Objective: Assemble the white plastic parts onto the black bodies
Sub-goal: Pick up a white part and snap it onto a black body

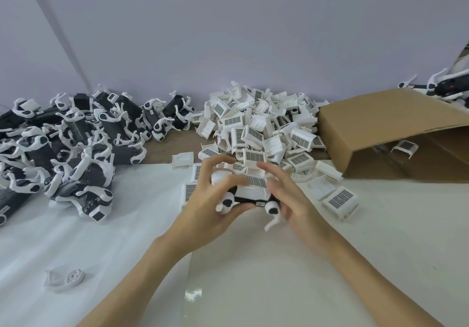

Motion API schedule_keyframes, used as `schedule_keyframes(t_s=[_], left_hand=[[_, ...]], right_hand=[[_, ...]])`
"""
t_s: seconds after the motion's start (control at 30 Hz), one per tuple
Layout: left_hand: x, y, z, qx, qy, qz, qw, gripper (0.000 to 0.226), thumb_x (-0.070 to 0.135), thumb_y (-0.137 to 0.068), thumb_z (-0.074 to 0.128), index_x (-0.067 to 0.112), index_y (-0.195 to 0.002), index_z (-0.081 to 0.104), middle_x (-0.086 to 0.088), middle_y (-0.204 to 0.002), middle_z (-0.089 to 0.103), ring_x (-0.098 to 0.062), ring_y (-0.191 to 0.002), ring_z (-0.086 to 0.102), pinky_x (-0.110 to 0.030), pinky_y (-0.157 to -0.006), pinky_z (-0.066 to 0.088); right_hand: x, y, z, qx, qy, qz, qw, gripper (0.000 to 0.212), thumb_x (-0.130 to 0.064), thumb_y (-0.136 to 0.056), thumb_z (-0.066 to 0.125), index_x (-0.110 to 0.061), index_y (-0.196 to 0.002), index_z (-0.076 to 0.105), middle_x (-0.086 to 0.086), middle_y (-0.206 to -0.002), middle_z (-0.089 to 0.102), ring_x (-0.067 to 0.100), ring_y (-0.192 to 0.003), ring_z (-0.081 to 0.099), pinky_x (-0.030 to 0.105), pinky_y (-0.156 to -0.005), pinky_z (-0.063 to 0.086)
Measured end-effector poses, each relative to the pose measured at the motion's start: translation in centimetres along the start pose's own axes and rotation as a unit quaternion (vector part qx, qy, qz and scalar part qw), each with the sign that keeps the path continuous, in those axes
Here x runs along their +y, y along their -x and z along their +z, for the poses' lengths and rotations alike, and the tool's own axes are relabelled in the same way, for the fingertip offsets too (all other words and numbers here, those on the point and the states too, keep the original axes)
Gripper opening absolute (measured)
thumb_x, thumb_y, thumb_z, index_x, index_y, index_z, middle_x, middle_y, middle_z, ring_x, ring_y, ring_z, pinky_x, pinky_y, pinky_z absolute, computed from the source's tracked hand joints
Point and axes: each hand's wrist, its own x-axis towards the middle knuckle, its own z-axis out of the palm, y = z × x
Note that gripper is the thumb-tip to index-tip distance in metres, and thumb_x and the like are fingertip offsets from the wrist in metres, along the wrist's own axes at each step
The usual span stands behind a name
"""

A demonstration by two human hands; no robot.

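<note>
My left hand [205, 203] grips a black body [247, 199] with white arms from its left side, above the table's middle. A white plastic part [255, 187] with a dark grid sits on top of that body. My right hand [289, 194] holds the body's right end, its fingers stretched over the white part. Behind my hands rises a heap of white plastic parts [261, 128]. At the left lies a pile of black bodies [76, 144] with white arms.
An open cardboard box [385, 128] lies on its side at the right, one white part inside it. More black bodies [446, 85] rest behind the box. A loose white round piece [66, 278] lies front left. A wall stands close behind the heaps.
</note>
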Motion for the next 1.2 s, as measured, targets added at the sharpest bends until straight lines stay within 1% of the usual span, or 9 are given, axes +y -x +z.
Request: schedule_keyframes(t_s=[0.07, 0.13, 0.23, 0.33, 0.43, 0.63, 0.87, 1.0, 1.2], left_hand=[[-0.3, 0.1, 0.0, -0.024, -0.084, 0.076, 0.993, 0.031, 0.039, -0.102, 0.072, 0.028, -0.127, 0.057, -0.010, -0.150, 0.035, -0.019, -0.131, 0.055, -0.022, -0.095, 0.055], [-0.5, 0.2, 0.0, -0.022, -0.119, 0.076, 0.990, 0.034, 0.043, -0.103, 0.069, 0.029, -0.131, 0.055, -0.010, -0.155, 0.033, -0.021, -0.125, 0.058, -0.028, -0.092, 0.058], [-0.1, 0.2, 0.2, 0.009, -0.036, -0.035, 0.999, 0.058, 0.049, -0.094, 0.077, 0.034, -0.140, 0.044, 0.000, -0.152, 0.041, -0.010, -0.138, 0.049, -0.021, -0.109, 0.043], [0.7, 0.0, 0.2, 0.021, 0.152, -0.220, 0.963, 0.057, 0.055, -0.091, 0.073, 0.042, -0.138, 0.045, 0.021, -0.134, 0.063, -0.007, -0.133, 0.058, -0.019, -0.104, 0.044], [0.4, -0.3, -0.2, 0.024, 0.179, -0.233, 0.956, 0.044, 0.051, -0.094, 0.069, 0.029, -0.130, 0.060, 0.013, -0.121, 0.072, -0.014, -0.120, 0.067, -0.026, -0.098, 0.049], [1.1, -0.3, -0.1, 0.038, 0.186, -0.215, 0.958, 0.030, 0.034, -0.097, 0.073, 0.020, -0.120, 0.060, 0.004, -0.111, 0.072, -0.023, -0.108, 0.069, -0.035, -0.094, 0.052], [1.9, -0.8, -0.4, 0.073, 0.190, -0.224, 0.953, 0.038, 0.048, -0.092, 0.071, 0.016, -0.111, 0.063, -0.004, -0.094, 0.072, -0.030, -0.090, 0.067, -0.047, -0.083, 0.052], [1.8, -1.1, -0.8, 0.035, 0.167, -0.265, 0.949, 0.039, 0.056, -0.089, 0.071, 0.023, -0.111, 0.069, 0.008, -0.097, 0.074, -0.013, -0.095, 0.070, -0.029, -0.086, 0.054], [1.7, -0.8, -0.6, 0.016, 0.203, -0.288, 0.936, 0.024, 0.038, -0.097, 0.075, 0.019, -0.110, 0.068, 0.013, -0.089, 0.069, -0.007, -0.082, 0.063, -0.018, -0.075, 0.045]], right_hand=[[-0.1, -0.1, -0.1, 0.014, 0.016, 0.012, 1.000, 0.040, -0.046, -0.101, 0.061, -0.032, -0.139, 0.062, 0.025, -0.106, 0.064, 0.018, -0.088, 0.068, 0.043, -0.072, 0.061], [0.1, -0.4, -0.1, 0.050, 0.040, -0.020, 0.998, 0.039, -0.040, -0.098, 0.066, -0.030, -0.136, 0.063, 0.028, -0.104, 0.063, 0.019, -0.089, 0.066, 0.048, -0.078, 0.058], [0.4, -0.3, -0.2, 0.107, 0.126, -0.127, 0.978, 0.052, -0.029, -0.093, 0.076, -0.034, -0.141, 0.055, 0.002, -0.105, 0.069, 0.009, -0.102, 0.067, 0.022, -0.088, 0.051], [0.8, -0.3, 0.5, 0.128, 0.272, -0.220, 0.928, 0.062, -0.036, -0.091, 0.079, -0.034, -0.145, 0.049, -0.011, -0.112, 0.064, 0.017, -0.120, 0.061, 0.016, -0.102, 0.042], [1.0, -0.2, 0.6, 0.126, 0.374, -0.288, 0.873, 0.062, -0.044, -0.096, 0.072, -0.029, -0.150, 0.046, -0.013, -0.119, 0.059, 0.013, -0.121, 0.056, 0.012, -0.103, 0.037], [0.7, 0.1, 0.3, 0.104, 0.382, -0.253, 0.883, 0.058, -0.043, -0.101, 0.063, -0.032, -0.154, 0.042, -0.012, -0.123, 0.060, 0.006, -0.125, 0.056, 0.008, -0.101, 0.036], [-0.1, 0.1, 1.4, 0.120, 0.329, -0.249, 0.903, 0.044, -0.031, -0.098, 0.068, -0.033, -0.140, 0.053, -0.025, -0.109, 0.061, 0.010, -0.113, 0.063, 0.013, -0.094, 0.044], [-0.1, 0.5, 1.3, 0.098, 0.249, -0.183, 0.946, 0.041, -0.028, -0.103, 0.065, -0.039, -0.139, 0.049, -0.010, -0.102, 0.065, 0.018, -0.083, 0.067, 0.044, -0.074, 0.060], [0.5, 0.2, 1.5, 0.073, 0.186, -0.137, 0.970, 0.042, -0.020, -0.103, 0.065, -0.034, -0.140, 0.049, -0.004, -0.094, 0.065, 0.019, -0.073, 0.064, 0.028, -0.064, 0.057]])
